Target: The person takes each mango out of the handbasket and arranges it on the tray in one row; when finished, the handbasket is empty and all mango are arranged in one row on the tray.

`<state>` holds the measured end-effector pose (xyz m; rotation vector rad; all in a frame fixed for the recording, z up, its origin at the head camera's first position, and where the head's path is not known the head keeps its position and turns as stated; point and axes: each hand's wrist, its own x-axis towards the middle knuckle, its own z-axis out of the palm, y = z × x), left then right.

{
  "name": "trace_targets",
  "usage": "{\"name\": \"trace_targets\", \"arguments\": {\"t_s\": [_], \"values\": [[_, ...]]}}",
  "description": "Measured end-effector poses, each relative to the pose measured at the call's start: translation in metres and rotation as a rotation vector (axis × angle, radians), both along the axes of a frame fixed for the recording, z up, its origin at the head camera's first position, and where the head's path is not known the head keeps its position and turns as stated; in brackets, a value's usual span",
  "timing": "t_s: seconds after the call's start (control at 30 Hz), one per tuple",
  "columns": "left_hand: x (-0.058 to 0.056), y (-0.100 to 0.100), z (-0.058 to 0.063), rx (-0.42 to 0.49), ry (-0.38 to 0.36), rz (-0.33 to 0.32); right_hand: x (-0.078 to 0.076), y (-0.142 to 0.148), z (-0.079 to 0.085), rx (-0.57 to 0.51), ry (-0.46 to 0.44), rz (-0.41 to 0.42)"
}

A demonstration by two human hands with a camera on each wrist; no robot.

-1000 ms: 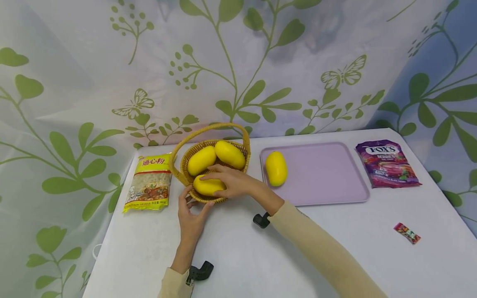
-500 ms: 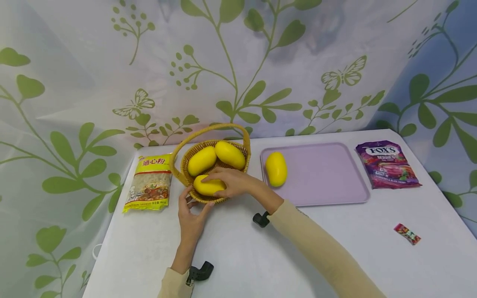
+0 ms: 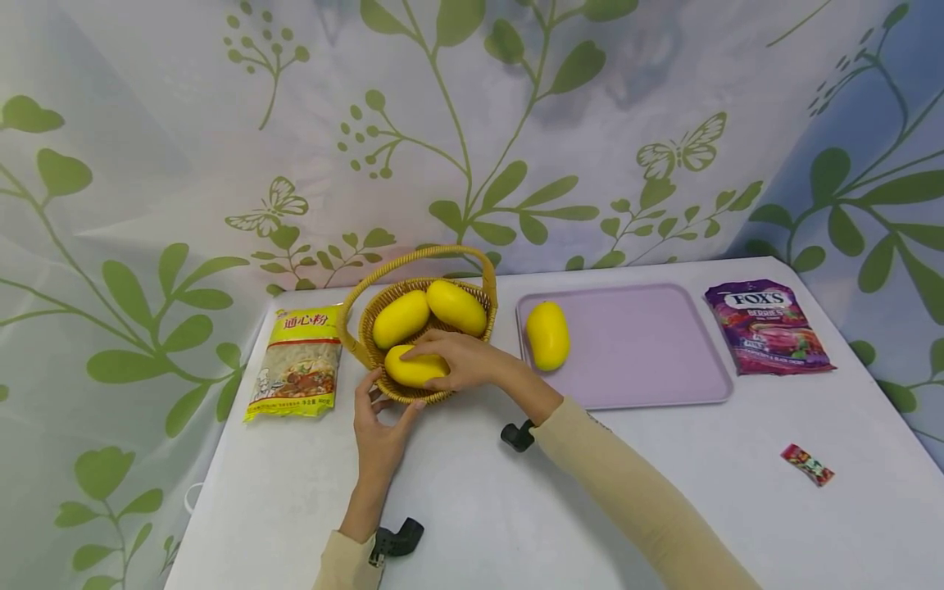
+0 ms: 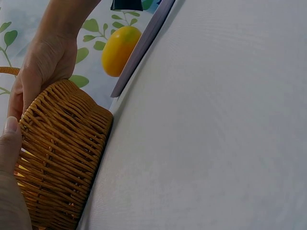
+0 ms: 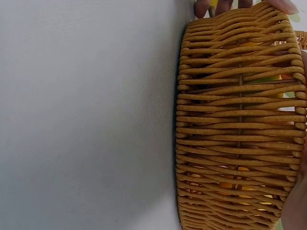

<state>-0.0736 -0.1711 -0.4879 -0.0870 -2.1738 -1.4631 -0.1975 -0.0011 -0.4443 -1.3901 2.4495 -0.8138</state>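
Observation:
A woven wicker basket [image 4: 67,148] with a tall handle stands at the left back of the table. My left hand [image 3: 379,434] holds its near left side, fingers curled at the rim and thumb at the front. Inside the basket, my right hand [image 3: 468,363] grips a yellow mango [image 3: 411,370] near the front rim; the palm side is hidden. Behind it lie two more mangoes, the left mango [image 3: 401,319] and the right mango [image 3: 456,306]. Another mango [image 3: 547,336] rests on the left end of a light purple tray [image 3: 634,344]. The right wrist view shows mostly the basket's wall [image 5: 240,124].
A yellow bag of pasta [image 3: 297,360] lies left of the basket. To the right of the tray is a purple candy bag [image 3: 767,326], with a small red wrapped sweet [image 3: 807,464] nearer the front. A patterned curtain [image 3: 560,164] hangs along the table's back edge.
Both hands, the basket and the mangoes stay in practically the same places. Only a very slight shift of the head view shows.

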Motion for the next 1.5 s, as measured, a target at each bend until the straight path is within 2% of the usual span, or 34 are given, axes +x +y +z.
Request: {"name": "trace_targets", "arguments": {"t_s": [0.07, 0.27, 0.5, 0.7, 0.93, 1.03, 1.3, 1.5], "values": [[-0.002, -0.001, -0.005, 0.002, -0.003, 0.002, 0.000, 0.000, 0.000, -0.002, -0.002, -0.002], [-0.009, -0.010, -0.031, 0.008, -0.019, 0.017, 0.000, 0.001, -0.001, -0.015, 0.005, -0.010], [-0.010, -0.014, -0.037, 0.014, -0.035, 0.005, 0.002, 0.001, -0.001, -0.056, 0.042, -0.036], [-0.009, -0.011, -0.031, 0.001, -0.037, 0.017, 0.004, 0.002, 0.001, -0.105, 0.063, -0.048], [0.000, -0.001, -0.003, -0.013, -0.017, 0.013, 0.006, 0.006, 0.006, -0.141, 0.087, -0.062], [0.002, 0.001, 0.003, -0.029, -0.013, 0.010, 0.007, 0.010, 0.013, -0.163, 0.092, -0.071], [0.002, 0.000, 0.003, -0.023, 0.009, 0.008, 0.012, 0.023, 0.030, -0.231, 0.126, -0.105], [0.002, 0.000, 0.001, -0.021, 0.019, 0.004, 0.017, 0.037, 0.034, -0.283, 0.126, -0.152]]}}
